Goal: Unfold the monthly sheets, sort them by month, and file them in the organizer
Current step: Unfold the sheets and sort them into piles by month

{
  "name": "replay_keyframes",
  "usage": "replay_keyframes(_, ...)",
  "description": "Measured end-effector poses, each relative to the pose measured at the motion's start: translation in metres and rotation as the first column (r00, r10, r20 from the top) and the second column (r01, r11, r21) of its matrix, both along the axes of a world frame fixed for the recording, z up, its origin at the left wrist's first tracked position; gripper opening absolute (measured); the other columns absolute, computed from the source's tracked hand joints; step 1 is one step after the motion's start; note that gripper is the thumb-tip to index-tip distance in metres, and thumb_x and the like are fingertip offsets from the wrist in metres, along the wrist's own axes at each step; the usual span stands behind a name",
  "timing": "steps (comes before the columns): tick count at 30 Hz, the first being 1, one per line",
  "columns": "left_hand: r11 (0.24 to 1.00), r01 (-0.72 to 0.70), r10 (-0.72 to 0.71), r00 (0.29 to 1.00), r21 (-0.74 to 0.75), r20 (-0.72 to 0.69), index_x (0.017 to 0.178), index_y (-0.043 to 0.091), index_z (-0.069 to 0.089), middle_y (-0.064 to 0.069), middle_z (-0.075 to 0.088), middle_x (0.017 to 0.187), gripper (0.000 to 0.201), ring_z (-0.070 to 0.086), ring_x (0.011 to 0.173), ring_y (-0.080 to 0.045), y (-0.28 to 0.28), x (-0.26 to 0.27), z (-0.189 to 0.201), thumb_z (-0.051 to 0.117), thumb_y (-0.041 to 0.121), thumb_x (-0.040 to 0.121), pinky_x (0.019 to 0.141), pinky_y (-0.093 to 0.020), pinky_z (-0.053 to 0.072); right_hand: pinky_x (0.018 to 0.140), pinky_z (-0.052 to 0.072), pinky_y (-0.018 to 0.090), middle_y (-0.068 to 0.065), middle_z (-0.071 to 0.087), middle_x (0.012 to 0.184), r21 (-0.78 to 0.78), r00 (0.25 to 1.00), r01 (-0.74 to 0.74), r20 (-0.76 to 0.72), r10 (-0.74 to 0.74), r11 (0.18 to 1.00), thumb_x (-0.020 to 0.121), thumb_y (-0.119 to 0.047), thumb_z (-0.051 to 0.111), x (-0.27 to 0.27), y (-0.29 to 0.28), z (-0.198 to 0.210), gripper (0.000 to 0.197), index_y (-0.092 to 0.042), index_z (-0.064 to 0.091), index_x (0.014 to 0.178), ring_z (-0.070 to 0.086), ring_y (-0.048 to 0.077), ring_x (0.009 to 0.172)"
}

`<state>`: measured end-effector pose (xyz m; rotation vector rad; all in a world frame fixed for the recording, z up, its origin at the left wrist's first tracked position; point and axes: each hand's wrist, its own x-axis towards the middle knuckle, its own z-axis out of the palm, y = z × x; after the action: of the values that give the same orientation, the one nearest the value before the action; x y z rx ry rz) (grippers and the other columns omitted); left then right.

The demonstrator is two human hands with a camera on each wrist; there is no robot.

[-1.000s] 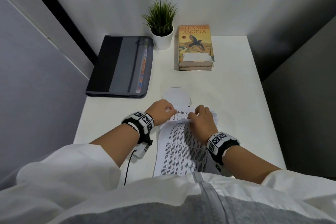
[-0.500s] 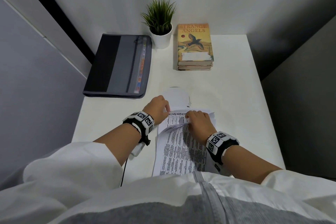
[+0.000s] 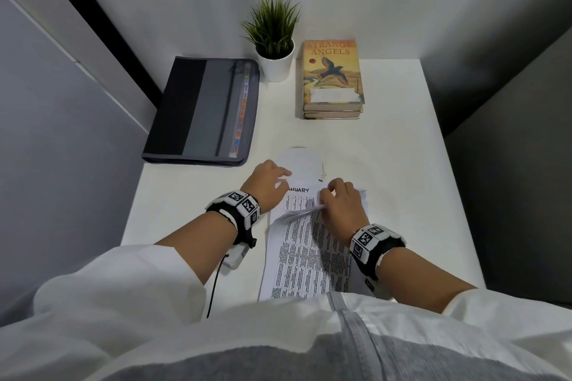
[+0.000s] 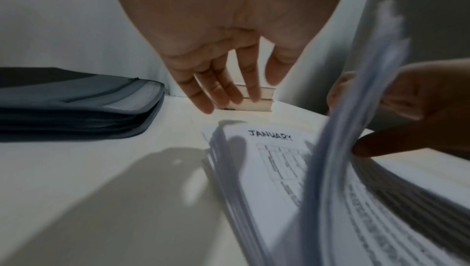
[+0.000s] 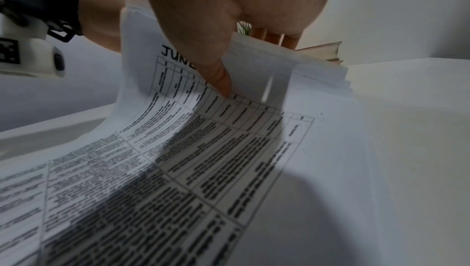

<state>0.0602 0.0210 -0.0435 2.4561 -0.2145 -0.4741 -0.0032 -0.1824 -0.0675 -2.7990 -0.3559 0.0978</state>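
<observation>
White paper stack (image 3: 309,257) sits at the desk's (image 3: 402,164) near edge, JANUARY sheet (image 4: 272,161) exposed. Right hand (image 3: 342,207) pinches lifted pages (JUNE on top), left hand (image 3: 267,184) hovers relaxed, holding nothing. Grey organizer (image 3: 201,111) at far-left corner.

Thin white paper sheets (image 3: 305,260), matt, printed with black gridded text, stacked on a smooth matt white table (image 3: 396,164). One limp, curved paper sheet headed JUNE (image 5: 162,129). Dark grey and black fabric organizer (image 3: 201,111), woven matt cloth with a zip and a translucent plastic pocket showing coloured tabs. Paperback book (image 3: 331,71) with a faintly glossy printed cover, over cream rough-cut page edges. Smooth white glazed-looking pot (image 3: 275,65) with green plastic-looking grass. Matt plain grey walls. Soft white cloth sleeve (image 3: 117,297).
</observation>
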Motion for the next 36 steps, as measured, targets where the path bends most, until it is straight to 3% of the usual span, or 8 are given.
replay_keyframes(3, 0.985, 0.064, -0.060, 0.998, 0.162, -0.033, 0.135, 0.020, 0.054, -0.002, 0.046, 0.123, 0.040, 0.042, 0.121, -0.016, 0.002, 0.004, -0.004, 0.047, 0.018, 0.095, 0.101, -0.034, 0.041, 0.076, 0.033, 0.036, 0.012, 0.055, 0.098, -0.027, 0.999, -0.016, -0.030, 0.015, 1.000, 0.071, -0.001, 0.062, 0.002, -0.002, 0.001, 0.020, -0.006, 0.054, 0.089, 0.046, 0.031, 0.091)
replay_keyframes(6, 0.968, 0.125, -0.119, 0.992, 0.216, -0.041, 0.125, 0.020, 0.061, -0.002, 0.047, 0.122, 0.034, 0.044, 0.119, -0.018, 0.002, 0.003, -0.004, 0.049, 0.017, 0.093, 0.098, -0.037, 0.044, 0.070, 0.023, 0.031, 0.008, 0.053, 0.093, -0.006, 0.997, -0.026, -0.079, 0.026, 1.000, 0.076, -0.001, 0.055, 0.003, -0.002, -0.002, 0.018, -0.010, 0.048, 0.089, 0.044, 0.027, 0.087)
replay_keyframes(12, 0.998, 0.068, -0.068, 0.998, 0.007, 0.006, 0.090, 0.017, 0.063, 0.002, 0.059, 0.098, 0.006, 0.057, 0.094, -0.015, -0.002, -0.001, 0.002, 0.061, 0.012, 0.087, 0.087, -0.030, 0.049, 0.084, 0.035, 0.036, 0.007, 0.056, 0.111, 0.022, 0.989, -0.066, -0.132, 0.068, 0.998, 0.078, 0.003, 0.052, 0.003, -0.001, -0.008, 0.046, -0.013, 0.052, 0.121, 0.048, 0.029, 0.103)
replay_keyframes(17, 0.986, 0.021, -0.040, 0.993, -0.165, -0.110, 0.080, 0.017, 0.065, 0.005, 0.063, 0.079, 0.014, 0.058, 0.076, -0.012, -0.005, -0.008, 0.007, 0.067, 0.004, 0.083, 0.073, -0.019, 0.048, 0.091, 0.037, 0.036, 0.008, 0.054, 0.118, 0.027, 0.985, -0.067, -0.155, 0.071, 0.997, 0.083, 0.002, 0.051, 0.004, 0.000, -0.006, 0.068, -0.014, 0.031, 0.146, 0.046, 0.028, 0.107)
replay_keyframes(23, 0.983, -0.004, -0.019, 0.992, -0.181, -0.122, 0.089, 0.020, 0.066, 0.005, 0.063, 0.069, 0.011, 0.057, 0.063, -0.008, -0.004, -0.012, 0.005, 0.061, 0.011, 0.087, 0.072, -0.027, 0.051, 0.080, 0.037, 0.037, 0.012, 0.053, 0.107, -0.010, 0.995, -0.050, -0.092, 0.048, 0.999, 0.080, -0.001, 0.059, 0.001, 0.001, -0.005, 0.035, -0.009, 0.059, 0.114, 0.047, 0.032, 0.100)
replay_keyframes(29, 0.980, 0.081, -0.078, 0.997, 0.183, -0.023, 0.131, 0.017, 0.056, -0.004, 0.048, 0.126, 0.038, 0.042, 0.121, -0.020, -0.001, 0.001, -0.004, 0.046, 0.016, 0.094, 0.101, -0.037, 0.041, 0.073, 0.035, 0.034, 0.012, 0.055, 0.100, 0.018, 0.997, -0.058, -0.055, 0.059, 0.998, 0.077, 0.001, 0.058, 0.002, -0.001, -0.004, 0.018, -0.007, 0.054, 0.093, 0.049, 0.031, 0.092)
replay_keyframes(32, 0.959, 0.102, -0.088, 0.994, 0.263, -0.065, 0.136, 0.018, 0.051, -0.002, 0.042, 0.132, 0.044, 0.037, 0.126, -0.020, 0.001, 0.003, -0.007, 0.046, 0.012, 0.092, 0.101, -0.036, 0.040, 0.070, 0.023, 0.029, 0.007, 0.053, 0.091, 0.041, 0.996, -0.037, -0.082, 0.040, 0.998, 0.081, 0.000, 0.053, 0.002, -0.002, -0.006, 0.016, -0.011, 0.049, 0.092, 0.048, 0.029, 0.086)
replay_keyframes(36, 0.978, 0.090, -0.095, 0.995, 0.187, 0.018, 0.114, 0.018, 0.060, -0.002, 0.049, 0.118, 0.023, 0.045, 0.112, -0.017, 0.000, 0.005, -0.005, 0.054, 0.014, 0.091, 0.094, -0.034, 0.044, 0.089, 0.034, 0.033, 0.007, 0.055, 0.112, 0.027, 0.992, -0.067, -0.108, 0.069, 0.997, 0.082, -0.001, 0.054, 0.002, -0.002, -0.010, 0.038, -0.012, 0.052, 0.118, 0.048, 0.028, 0.104)
